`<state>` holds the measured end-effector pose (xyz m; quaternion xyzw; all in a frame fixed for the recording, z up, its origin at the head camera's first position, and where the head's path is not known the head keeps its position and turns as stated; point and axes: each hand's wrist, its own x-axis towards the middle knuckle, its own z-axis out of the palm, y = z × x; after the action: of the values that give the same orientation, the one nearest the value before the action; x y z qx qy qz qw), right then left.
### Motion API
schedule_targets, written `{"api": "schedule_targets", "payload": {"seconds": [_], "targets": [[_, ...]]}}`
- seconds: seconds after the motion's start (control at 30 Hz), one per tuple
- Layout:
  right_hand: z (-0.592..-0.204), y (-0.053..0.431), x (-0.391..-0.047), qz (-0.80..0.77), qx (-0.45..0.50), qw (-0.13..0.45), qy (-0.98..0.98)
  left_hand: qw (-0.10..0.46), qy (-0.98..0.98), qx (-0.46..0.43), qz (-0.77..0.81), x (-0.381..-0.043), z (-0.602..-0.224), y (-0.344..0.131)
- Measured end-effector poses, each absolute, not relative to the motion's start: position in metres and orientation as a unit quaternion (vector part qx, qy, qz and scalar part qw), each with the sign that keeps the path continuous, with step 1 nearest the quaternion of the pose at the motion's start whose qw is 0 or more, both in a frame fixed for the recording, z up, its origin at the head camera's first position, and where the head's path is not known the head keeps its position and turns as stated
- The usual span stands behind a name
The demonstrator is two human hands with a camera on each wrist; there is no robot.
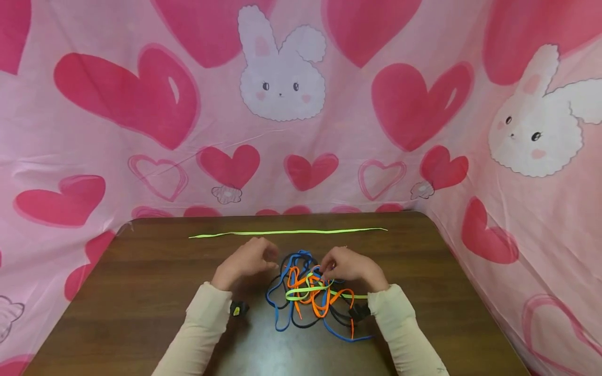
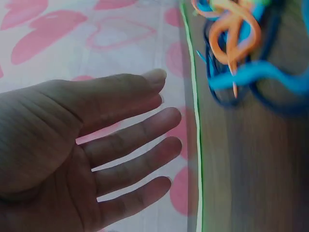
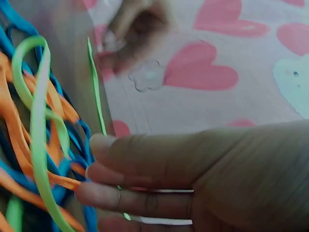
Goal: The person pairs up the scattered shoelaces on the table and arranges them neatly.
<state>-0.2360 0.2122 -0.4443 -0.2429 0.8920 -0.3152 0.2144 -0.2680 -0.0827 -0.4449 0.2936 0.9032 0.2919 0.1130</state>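
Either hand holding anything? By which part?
Left hand is open, holding nothing. Right hand has fingertips in the lace tangle; whether it grips one cannot be told.

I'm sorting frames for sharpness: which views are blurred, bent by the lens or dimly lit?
Head view: sharp, evenly lit, the table edges bowed by a wide lens. Left wrist view: the left hand is in shadow but fairly sharp, while the tangle of laces is smeared. Right wrist view: the right hand is dim and soft, the laces beside it blurred, and the far hand is out of focus.
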Motion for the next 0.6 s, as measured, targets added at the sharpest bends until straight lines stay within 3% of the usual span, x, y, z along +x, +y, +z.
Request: {"api": "schedule_targets", "payload": {"seconds": [0.6], "targets": [[-0.459,0.167,-0.215,-0.297,-0.205,0.249,0.899,0.167,0.862,0.317,0.359,-0.232,-0.453,-0.041]]}}
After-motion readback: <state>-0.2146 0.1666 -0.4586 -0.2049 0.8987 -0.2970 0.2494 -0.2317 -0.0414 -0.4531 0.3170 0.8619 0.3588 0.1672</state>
